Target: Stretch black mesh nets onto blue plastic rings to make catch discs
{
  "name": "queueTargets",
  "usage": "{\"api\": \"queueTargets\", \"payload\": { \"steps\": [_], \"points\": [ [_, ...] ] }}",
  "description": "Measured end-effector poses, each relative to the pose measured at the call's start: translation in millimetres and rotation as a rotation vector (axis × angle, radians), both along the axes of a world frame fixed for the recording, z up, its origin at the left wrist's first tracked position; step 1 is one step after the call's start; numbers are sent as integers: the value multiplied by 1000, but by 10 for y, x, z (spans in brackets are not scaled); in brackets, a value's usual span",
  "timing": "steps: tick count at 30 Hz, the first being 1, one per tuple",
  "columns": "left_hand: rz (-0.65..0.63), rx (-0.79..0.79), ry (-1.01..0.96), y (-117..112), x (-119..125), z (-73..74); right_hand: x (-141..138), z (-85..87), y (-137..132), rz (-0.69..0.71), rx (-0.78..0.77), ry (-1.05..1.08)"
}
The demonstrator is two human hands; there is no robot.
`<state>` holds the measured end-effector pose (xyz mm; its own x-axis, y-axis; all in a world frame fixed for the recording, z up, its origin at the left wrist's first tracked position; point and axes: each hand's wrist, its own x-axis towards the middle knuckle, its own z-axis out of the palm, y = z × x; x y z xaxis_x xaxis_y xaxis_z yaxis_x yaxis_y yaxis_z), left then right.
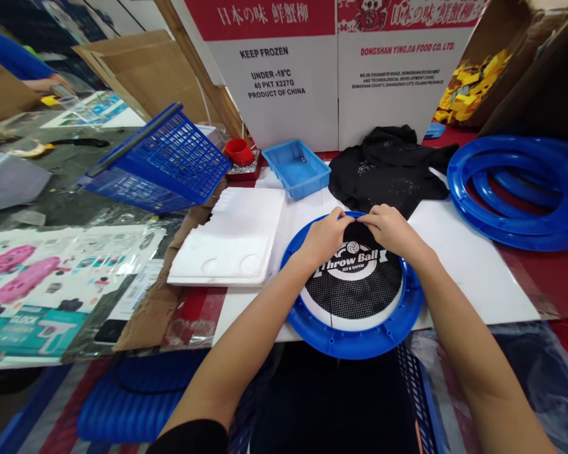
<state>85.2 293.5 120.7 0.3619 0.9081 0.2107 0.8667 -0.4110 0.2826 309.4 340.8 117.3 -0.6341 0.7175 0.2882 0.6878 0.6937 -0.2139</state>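
A blue plastic ring (355,340) lies in front of me, its near edge at the table's edge. Inside it is a round black mesh sheet (360,296) printed "Throw Ball" in white. At the ring's far rim, my left hand (329,236) pinches the mesh edge with thumb and fingers. Close beside it, my right hand (390,230) is closed in a similar pinch on the same edge, the two sets of fingertips almost meeting. My fingers partly hide that edge. Behind the ring lies a heap of black mesh sheets (388,167).
More blue rings (483,221) are stacked at right. A blue tray (298,170) and white foam slab (231,239) stand left of centre, near a tilted blue basket (156,164). White cartons (288,120) wall the back. Another person's arm (42,82) shows far left.
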Motion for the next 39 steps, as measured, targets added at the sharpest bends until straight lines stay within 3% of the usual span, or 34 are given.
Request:
{"api": "queueTargets", "payload": {
  "steps": [11, 17, 21, 24, 26, 28, 31, 34, 37, 39],
  "points": [
    [4, -65, 258, -11, 144, 125, -102, 17, -35, -78, -82, -27],
    [7, -78, 223, 17, 81, 221, -138, 43, -49, -124, -104, -81],
    [-68, -4, 72, -311, 9, 450, -93, -6, -11, -93, -118, -19],
    [-263, -150, 0, -762, 34, 545, -64, -36, 5, -66, -122, 59],
    [-356, -258, 68, -1037, 62, 506, -58, -55, 9, -52, -131, 102],
    [-338, -277, 104, -1223, 69, 406, -56, -78, 27, -44, -141, 129],
    [-287, -206, 65, -1352, 31, 245, -44, -84, 87, -40, -155, 150],
    [-219, -132, -70, -1445, -25, 146, 1, 45, 53, -38, -168, 169],
    [-87, -54, -285, -1588, -53, 67, 44, 293, -343, 76, -172, 248],
    [-37, -16, -395, -1685, -51, 1, 25, 412, -826, 273, -195, 347]
  ]
}}
